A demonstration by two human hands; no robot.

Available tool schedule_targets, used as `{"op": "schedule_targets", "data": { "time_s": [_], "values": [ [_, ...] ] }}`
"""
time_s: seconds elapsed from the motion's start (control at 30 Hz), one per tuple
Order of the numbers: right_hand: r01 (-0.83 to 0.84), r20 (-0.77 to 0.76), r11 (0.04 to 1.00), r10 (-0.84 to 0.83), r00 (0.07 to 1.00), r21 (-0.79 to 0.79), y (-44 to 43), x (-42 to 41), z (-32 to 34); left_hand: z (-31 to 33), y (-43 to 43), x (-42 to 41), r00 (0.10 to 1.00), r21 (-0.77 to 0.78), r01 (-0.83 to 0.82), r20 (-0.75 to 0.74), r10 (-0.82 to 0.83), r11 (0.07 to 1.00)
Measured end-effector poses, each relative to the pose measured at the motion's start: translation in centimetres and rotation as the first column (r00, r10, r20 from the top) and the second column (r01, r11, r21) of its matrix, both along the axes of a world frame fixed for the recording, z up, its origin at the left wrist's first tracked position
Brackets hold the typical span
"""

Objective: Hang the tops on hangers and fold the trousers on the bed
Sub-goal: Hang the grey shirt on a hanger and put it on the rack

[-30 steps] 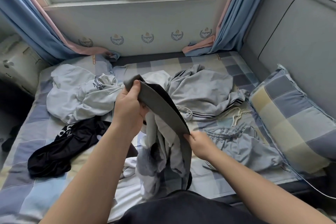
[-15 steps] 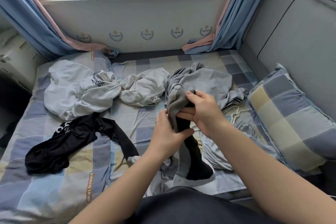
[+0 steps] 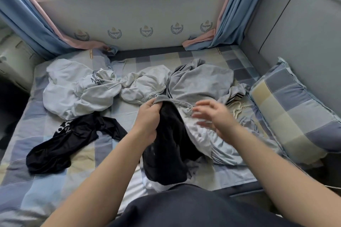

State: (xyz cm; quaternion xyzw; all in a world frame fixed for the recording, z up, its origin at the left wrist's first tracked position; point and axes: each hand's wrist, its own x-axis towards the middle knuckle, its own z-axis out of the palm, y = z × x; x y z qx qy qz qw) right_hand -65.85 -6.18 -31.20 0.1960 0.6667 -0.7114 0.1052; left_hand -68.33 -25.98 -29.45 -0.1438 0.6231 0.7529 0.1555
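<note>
Head view: left hand [image 3: 147,120] clenched on grey waistband of dark trousers [image 3: 166,153], hanging down to near edge of bed [image 3: 46,180]. Right hand [image 3: 214,118] released, fingers spread and blurred, above pale grey trousers [image 3: 212,140]. White tops [image 3: 79,90], black top [image 3: 60,143] crumpled at left.

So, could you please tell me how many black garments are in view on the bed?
2. One black garment with white lettering lies crumpled on the bed's left side; the other black garment hangs from the left hand near the front edge. More may be hidden under the grey clothes.
</note>
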Motion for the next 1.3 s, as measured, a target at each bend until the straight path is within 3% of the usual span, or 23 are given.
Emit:
{"op": "schedule_targets", "data": {
  "time_s": [0.13,0.2,0.33,0.43,0.5,0.63,0.77,0.9,1.0,1.1,1.13,1.2,1.3],
  "values": [
    [-0.425,0.137,0.897,0.409,0.902,0.122,-2.9,3.6,-4.5,1.4,0.7,0.8,0.999,0.084,-0.003,0.049,-0.001,0.996],
    [-0.538,0.19,0.822,0.507,0.841,0.187,-4.1,4.5,-6.9,2.3,0.7,0.9,0.999,0.126,0.015,0.035,-0.02,0.992],
    [-0.468,0.214,0.772,0.416,0.884,0.43,-4.6,3.7,-10.9,3.9,0.2,0.3,0.999,0.172,-0.024,0.041,0.017,0.985],
    [-0.449,0.18,0.729,0.42,0.889,0.516,-3.7,2.8,-10.8,4.2,-1.0,-0.5,0.996,0.169,-0.089,0.04,0.083,0.982],
    [-0.386,0.116,0.753,0.387,0.915,0.533,-3.1,2.5,-10.1,3.8,-2.3,-1.2,0.992,0.151,-0.121,-0.009,0.124,0.981],
    [-0.162,0.027,0.915,0.164,0.986,0.369,-2.4,1.1,-7.3,2.2,-4.2,-1.1,0.979,-0.242,0.007,-0.196,-0.056,0.97],
    [-0.043,-0.046,0.992,0.049,0.998,0.12,-3.0,-0.9,-1.9,0.2,-2.6,1.7,0.957,-0.552,0.146,-0.133,-0.259,0.821],
    [0.002,-0.098,0.996,-0.011,0.995,-0.089,-4.0,-2.0,2.3,-2.9,0.7,4.3,0.872,-0.499,0.459,0.096,-0.48,0.735],
    [0.035,-0.083,0.95,-0.064,0.994,-0.309,-4.1,-2.1,4.8,-5.7,1.8,3.7,0.921,-0.586,0.346,0.062,-0.386,0.733],
    [-0.014,-0.115,0.921,-0.033,0.993,-0.389,-3.5,-1.6,5.5,-5.9,1.5,2.0,0.969,-0.529,0.178,-0.055,-0.243,0.83],
    [-0.032,-0.134,0.945,-0.013,0.991,-0.324,-3.0,-1.5,5.1,-5.7,1.2,1.5,0.98,-0.47,0.129,-0.073,-0.184,0.873],
    [-0.092,-0.197,0.995,0.081,0.977,-0.046,-1.8,-0.7,3.8,-4.8,0.6,1.0,0.993,-0.354,0.052,-0.084,-0.087,0.934],
    [-0.331,-0.123,0.87,0.398,0.909,0.365,-0.1,1.8,-0.2,-3.0,0.0,0.4,0.999,-0.225,-0.006,-0.053,-0.006,0.974]
  ]
}}
